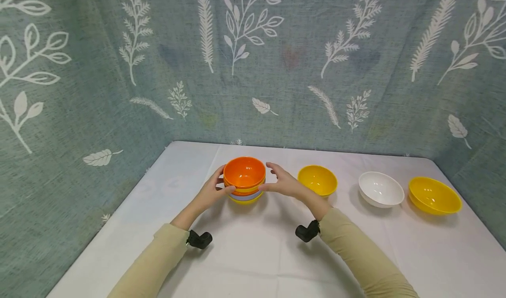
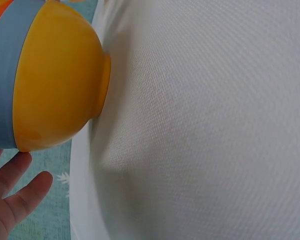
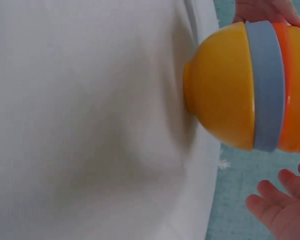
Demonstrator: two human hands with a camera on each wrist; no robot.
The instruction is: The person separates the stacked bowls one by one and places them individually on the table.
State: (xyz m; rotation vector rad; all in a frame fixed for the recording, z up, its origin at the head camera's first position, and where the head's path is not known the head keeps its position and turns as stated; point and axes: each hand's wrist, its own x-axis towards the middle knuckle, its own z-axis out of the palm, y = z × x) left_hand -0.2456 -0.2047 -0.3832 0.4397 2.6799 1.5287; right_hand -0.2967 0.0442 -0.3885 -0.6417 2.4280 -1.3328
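A stack of several bowls [image 1: 245, 175] stands on the table, with an orange bowl on top. Below the rim come yellow, orange and grey-blue bands, and a yellow bowl [image 2: 60, 80] is at the bottom. My left hand [image 1: 211, 191] holds the stack's left side, its thumb in front and fingers around the side. In the left wrist view, one fingertip touches the stack close to the yellow bowl's rim. My right hand [image 1: 283, 182] is at the right side with fingers spread. The right wrist view shows its fingers [image 3: 272, 192] apart from the stack.
To the right stand a yellow bowl [image 1: 317, 180], a white bowl [image 1: 381, 189] and a wider yellow bowl [image 1: 435, 195]. A white cloth [image 1: 245, 263] covers the table. Behind it hangs a green leaf-patterned curtain [image 1: 292, 109].
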